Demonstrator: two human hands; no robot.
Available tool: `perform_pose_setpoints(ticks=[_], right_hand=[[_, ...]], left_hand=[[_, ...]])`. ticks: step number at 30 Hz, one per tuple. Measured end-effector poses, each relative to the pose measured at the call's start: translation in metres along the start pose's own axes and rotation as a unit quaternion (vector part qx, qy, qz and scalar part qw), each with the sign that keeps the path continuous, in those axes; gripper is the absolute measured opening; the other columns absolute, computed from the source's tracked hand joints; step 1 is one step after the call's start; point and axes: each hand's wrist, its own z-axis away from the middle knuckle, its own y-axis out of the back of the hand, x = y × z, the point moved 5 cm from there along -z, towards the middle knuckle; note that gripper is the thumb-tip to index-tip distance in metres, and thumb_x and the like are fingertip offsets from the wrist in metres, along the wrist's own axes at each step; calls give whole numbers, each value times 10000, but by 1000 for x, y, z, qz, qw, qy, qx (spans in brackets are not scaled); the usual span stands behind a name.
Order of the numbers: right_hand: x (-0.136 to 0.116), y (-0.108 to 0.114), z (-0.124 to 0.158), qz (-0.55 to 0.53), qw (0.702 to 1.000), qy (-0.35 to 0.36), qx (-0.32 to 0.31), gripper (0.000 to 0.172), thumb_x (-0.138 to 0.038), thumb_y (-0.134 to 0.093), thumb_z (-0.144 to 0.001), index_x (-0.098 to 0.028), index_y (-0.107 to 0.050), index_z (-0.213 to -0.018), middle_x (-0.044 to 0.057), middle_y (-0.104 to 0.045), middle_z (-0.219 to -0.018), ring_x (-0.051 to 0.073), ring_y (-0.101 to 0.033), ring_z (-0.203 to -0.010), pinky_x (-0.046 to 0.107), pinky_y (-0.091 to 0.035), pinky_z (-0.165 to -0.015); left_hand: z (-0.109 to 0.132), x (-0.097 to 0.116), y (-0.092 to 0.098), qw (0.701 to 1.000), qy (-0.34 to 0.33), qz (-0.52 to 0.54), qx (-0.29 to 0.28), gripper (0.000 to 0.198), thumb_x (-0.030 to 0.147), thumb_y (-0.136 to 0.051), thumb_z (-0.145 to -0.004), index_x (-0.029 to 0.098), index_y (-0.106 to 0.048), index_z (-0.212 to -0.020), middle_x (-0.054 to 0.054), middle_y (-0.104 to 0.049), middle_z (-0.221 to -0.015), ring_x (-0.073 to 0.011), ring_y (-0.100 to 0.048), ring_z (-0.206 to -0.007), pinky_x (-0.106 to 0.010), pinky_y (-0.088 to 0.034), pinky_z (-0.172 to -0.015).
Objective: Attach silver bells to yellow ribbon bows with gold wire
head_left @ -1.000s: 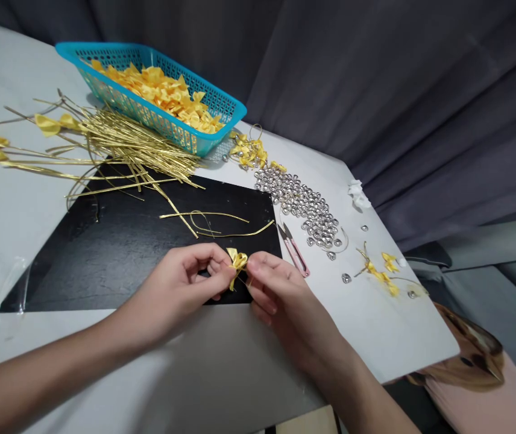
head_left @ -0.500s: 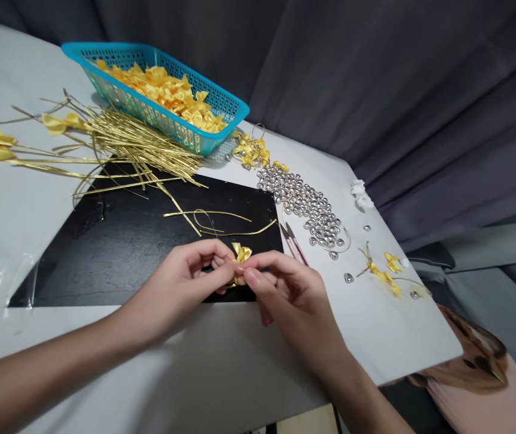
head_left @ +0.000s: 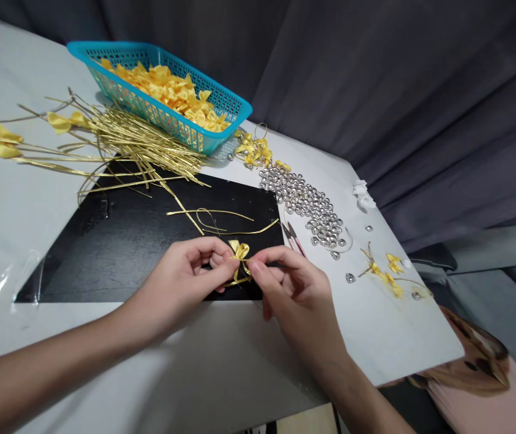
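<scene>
Over the front of a black board (head_left: pixel 117 253), my left hand (head_left: pixel 195 271) pinches a small yellow ribbon bow (head_left: pixel 239 248) between thumb and forefinger. Just right of it, my right hand (head_left: pixel 289 280) is closed at the fingertips on a thin gold cord that crosses the bow's middle. A loop of the cord hangs below the bow. Loose gold cords (head_left: pixel 222 212) lie on the board beyond my hands.
A blue basket (head_left: pixel 213 141) of yellow bows stands at the back beside a pile of gold cords (head_left: pixel 135 135). Silver beads (head_left: pixel 305 199) are heaped right of the board, near small scissors (head_left: pixel 293 238). Finished-looking yellow pieces (head_left: pixel 384 274) lie at the right on the white table (head_left: pixel 402 343).
My right hand has moved slightly right, away from my left fingertips. The cord between them and more of the bow now show. The whole view has shifted a little.
</scene>
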Motion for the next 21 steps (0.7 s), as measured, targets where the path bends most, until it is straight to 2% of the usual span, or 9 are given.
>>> perform_pose_setpoints(ticks=[4, 8, 10, 14, 17, 19, 21], right_hand=[[-4, -5, -3, 24, 999, 2, -22, 105, -254, -594, -774, -186, -550, -706, -83, -421, -467, 43, -319, -360, 180, -211, -332], [-10, -11, -2, 77, 988, 126, -35, 74, -239, -547, -828, -184, -574, -788, -2, -571, -730, 58, -440, -483, 186, -331, -393], [-8, -14, -1, 80, 983, 162, -33, 66, -226, -538, -843, -187, -581, -814, 21, -593, -824, 75, -513, -574, 187, -417, -464], [1, -18, -3, 25, 990, 130, -38, 42, -229, -569, -826, -194, -593, -823, 13, -605, -807, 91, -573, -641, 193, -491, -542], [7, -20, -5, -30, 996, 69, -48, 57, -252, -583, -808, -195, -583, -805, -7, -600, -736, 82, -573, -577, 193, -487, -519], [7, -16, -5, -45, 997, 54, -16, 83, -273, -590, -797, -194, -575, -777, -7, -593, -741, 73, -543, -537, 199, -480, -507], [4, -12, -4, -42, 996, 70, 18, 110, -295, -595, -788, -194, -566, -755, -1, -579, -781, 62, -494, -510, 200, -451, -475]], left_hand=[[2, 1, 1, 1000, -8, -10, 14, 163, 276, -629, -753, 169, -589, -637, 44, -492, -588, -97, -426, -563, -202, -344, -519], [3, 3, 3, 999, -43, -2, 29, 157, 272, -596, -799, 189, -567, -669, 48, -506, -642, -101, -457, -617, -193, -374, -565], [3, 4, 6, 997, -60, 6, 40, 147, 264, -584, -819, 199, -560, -690, 52, -522, -673, -100, -481, -659, -185, -389, -604], [3, 4, 8, 996, -63, 20, 51, 112, 263, -587, -830, 206, -586, -734, 54, -559, -726, -97, -524, -725, -175, -410, -666], [1, 2, 8, 997, -25, 57, 56, 105, 283, -609, -816, 198, -605, -754, 41, -596, -744, -104, -553, -736, -188, -430, -687], [0, 1, 8, 995, 4, 78, 66, 110, 290, -627, -798, 185, -615, -766, 26, -611, -744, -113, -564, -735, -203, -442, -694], [-1, 2, 9, 994, 15, 76, 79, 126, 293, -638, -782, 169, -622, -766, 15, -609, -725, -118, -556, -706, -211, -447, -667]])
